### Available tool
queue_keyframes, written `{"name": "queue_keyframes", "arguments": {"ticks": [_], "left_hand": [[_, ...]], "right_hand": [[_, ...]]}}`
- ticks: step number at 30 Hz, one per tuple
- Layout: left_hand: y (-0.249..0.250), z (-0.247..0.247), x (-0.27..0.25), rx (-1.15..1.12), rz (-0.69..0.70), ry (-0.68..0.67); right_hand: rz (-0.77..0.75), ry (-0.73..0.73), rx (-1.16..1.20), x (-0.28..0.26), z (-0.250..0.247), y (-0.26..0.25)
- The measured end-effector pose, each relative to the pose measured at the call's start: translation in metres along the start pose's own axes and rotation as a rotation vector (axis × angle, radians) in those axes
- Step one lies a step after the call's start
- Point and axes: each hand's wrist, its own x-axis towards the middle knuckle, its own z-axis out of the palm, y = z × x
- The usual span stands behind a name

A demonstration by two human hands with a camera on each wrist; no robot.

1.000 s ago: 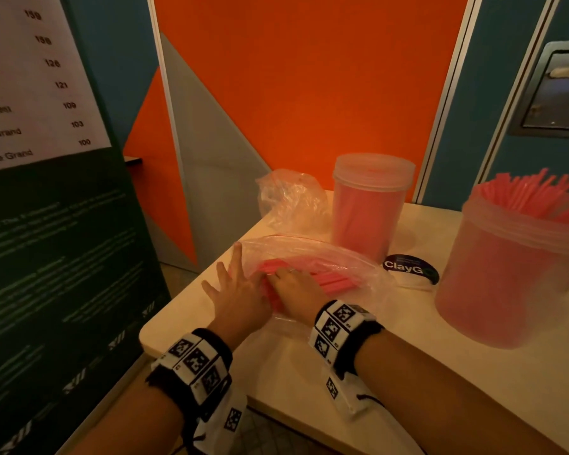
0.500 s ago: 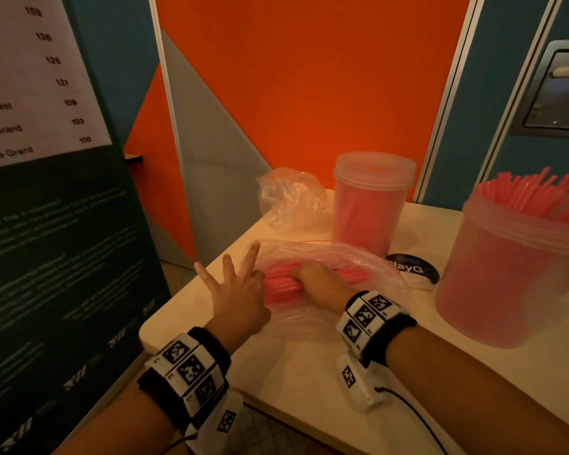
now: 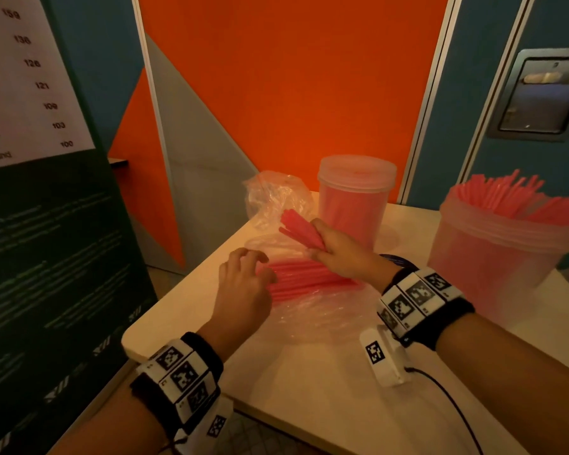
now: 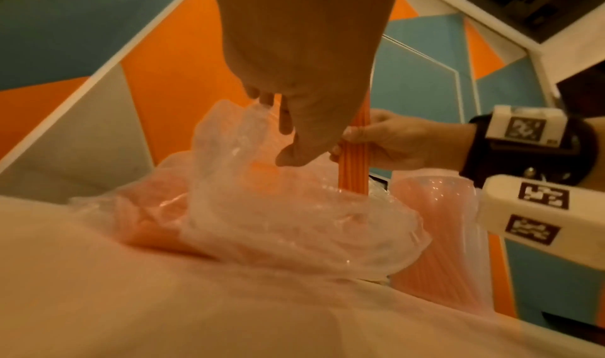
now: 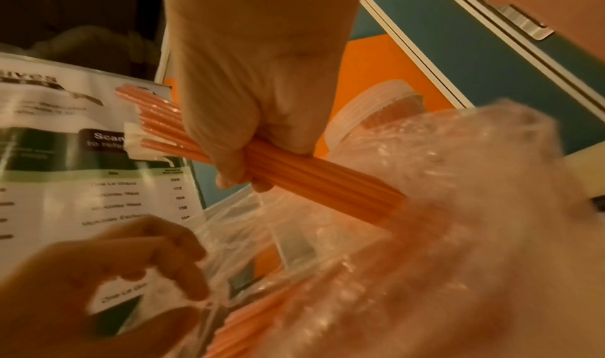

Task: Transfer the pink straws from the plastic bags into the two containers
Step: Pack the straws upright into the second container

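gripping straws [image 3: 301, 229], right hand [image 3: 340, 254] above bag [image 3: 312, 310]

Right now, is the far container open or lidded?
Lidded. The far container by the orange wall has a translucent lid across its top, no straws poking out; the near container is open, straws sticking up.

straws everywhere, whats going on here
A person is moving pink straws out of a plastic bag lying on the table. The right hand grips a bundle of straws lifted from the bag, while the left hand rests at the bag's mouth. The open container is already packed with straws; the lidded container stands behind.
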Motion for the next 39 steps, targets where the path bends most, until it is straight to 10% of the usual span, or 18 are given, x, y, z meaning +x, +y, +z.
{"name": "queue_keyframes", "arguments": {"ticks": [6,13,19,23,28,39], "left_hand": [[0.028,0.011,0.020,0.170,0.156,-0.092],[0.047,0.029,0.048,-0.188,0.072,-0.397],[0.071,0.038,0.067,-0.181,0.098,-0.604],[0.083,0.040,0.065,-0.017,0.164,-0.718],[0.079,0.042,0.062,-0.006,0.206,-0.649],[0.047,0.028,0.039,-0.104,0.178,-0.210]], "right_hand": [[-0.074,0.133,0.142,-0.026,-0.002,-0.029],[-0.060,0.452,0.442,-0.052,-0.045,-0.052],[0.159,0.554,-0.118,-0.056,-0.066,-0.036],[0.375,0.307,-0.340,-0.052,-0.044,-0.001],[0.517,-0.055,-0.448,-0.054,-0.013,0.034],[0.644,0.227,-0.397,-0.039,-0.018,0.066]]}}
